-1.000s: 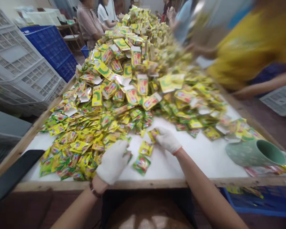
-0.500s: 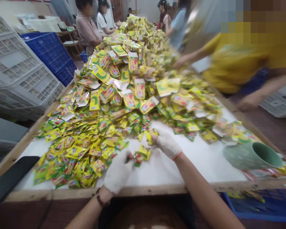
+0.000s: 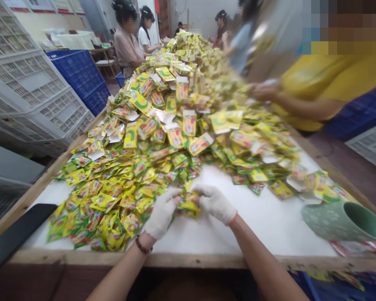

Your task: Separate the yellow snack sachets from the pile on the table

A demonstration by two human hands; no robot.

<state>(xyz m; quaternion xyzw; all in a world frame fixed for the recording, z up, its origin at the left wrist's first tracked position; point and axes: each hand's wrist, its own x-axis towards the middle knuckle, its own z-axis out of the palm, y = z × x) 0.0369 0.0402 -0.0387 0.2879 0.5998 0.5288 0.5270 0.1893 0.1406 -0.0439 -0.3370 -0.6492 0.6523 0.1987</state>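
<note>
Presently | left hand (image 3: 162,212) + right hand (image 3: 217,204): both pinching packets (image 3: 188,205), count unclear | green cup (image 3: 322,219): one

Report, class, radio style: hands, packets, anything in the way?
Left hand, right hand: gloved, either side of a few packets, grip blurred. Packet heap beside left hand. Green cup off right, clear of hands.

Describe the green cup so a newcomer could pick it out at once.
Start with the white table heaped with yellow and green packets. Go to its near right corner. The cup is the pale green, speckled cylinder whose round, dark mouth sets it apart from the bright printed packets nearby.
</note>
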